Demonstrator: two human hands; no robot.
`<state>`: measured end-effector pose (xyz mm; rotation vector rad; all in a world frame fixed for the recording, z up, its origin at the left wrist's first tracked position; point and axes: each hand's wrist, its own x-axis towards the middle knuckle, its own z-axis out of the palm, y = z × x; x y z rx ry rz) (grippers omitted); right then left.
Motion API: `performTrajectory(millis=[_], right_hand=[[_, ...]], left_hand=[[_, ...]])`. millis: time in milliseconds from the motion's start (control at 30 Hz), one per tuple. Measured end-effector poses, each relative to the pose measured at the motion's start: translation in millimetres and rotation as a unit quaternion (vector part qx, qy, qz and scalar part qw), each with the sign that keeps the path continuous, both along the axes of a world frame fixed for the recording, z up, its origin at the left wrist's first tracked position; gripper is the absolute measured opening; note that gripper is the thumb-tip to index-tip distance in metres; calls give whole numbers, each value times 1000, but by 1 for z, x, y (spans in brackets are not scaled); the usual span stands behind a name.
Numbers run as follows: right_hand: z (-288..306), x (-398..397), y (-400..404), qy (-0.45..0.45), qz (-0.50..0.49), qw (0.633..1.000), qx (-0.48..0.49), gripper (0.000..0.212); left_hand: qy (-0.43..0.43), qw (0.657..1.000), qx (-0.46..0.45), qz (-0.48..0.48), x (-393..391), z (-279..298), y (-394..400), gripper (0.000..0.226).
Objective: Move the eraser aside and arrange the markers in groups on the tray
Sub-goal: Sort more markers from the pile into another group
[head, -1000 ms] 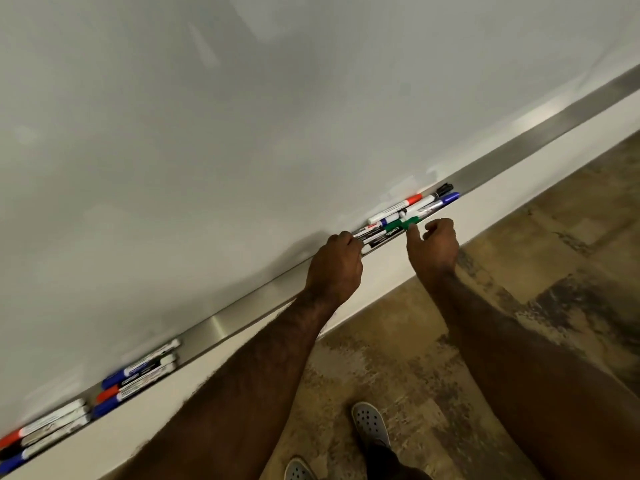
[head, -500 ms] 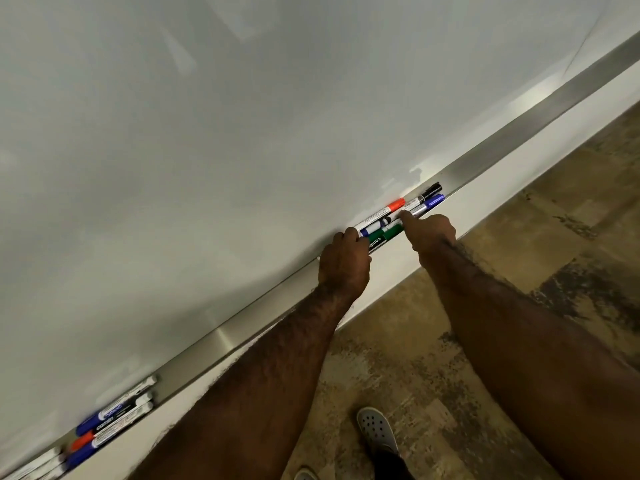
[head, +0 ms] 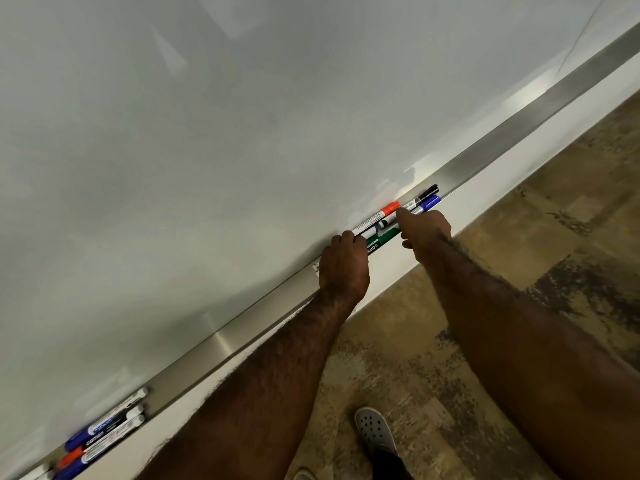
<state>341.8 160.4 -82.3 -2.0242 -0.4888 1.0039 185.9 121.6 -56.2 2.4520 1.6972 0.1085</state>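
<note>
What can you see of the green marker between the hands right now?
The green marker lies lengthwise on the metal tray under the whiteboard, at the front edge of a bunch of markers. Its barrel looks like glossy green plastic with white lettering. Only its middle shows: the left hand covers one end and the right hand the other, so no cap or tip can be seen. A white-barrelled marker lies right behind it.

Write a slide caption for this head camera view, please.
Both hands, left hand and right hand, gather a cluster of markers on the whiteboard tray.
</note>
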Motion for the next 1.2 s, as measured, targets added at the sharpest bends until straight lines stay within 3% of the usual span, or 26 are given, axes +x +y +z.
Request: performTrajectory(millis=[233,500,633,767,900,1067,1167,1200], right_hand=[[-2,16,5,8,-6,1000,-5,49],[-4,35,12,164,-2,986,-20,29],[4,34,16,100,14,994,-31,23],[16,34,22,32,40,998,-31,30],[23,40,17,15,23,999,-27,25],[22,39,12,65,-59,996,1,25],[18,35,13,-8,-33,999,5,17],[16,34,13,-54,-10,998,2,23]], left_hand=[[-27,999,-31,27,1,0,0,32],[-21,999,-26,19,-5,1,-3,37],[-37,999,-11,33,-8,1,-6,38],[-53,998,5,32,-13,2,-6,32],[-65,997,11,34,-18,0,-6,28],[-85,995,15,53,-21,-1,-6,25],[-120,990,16,67,-20,-1,-7,25],[-128,989,17,70,-21,-1,-8,24]])
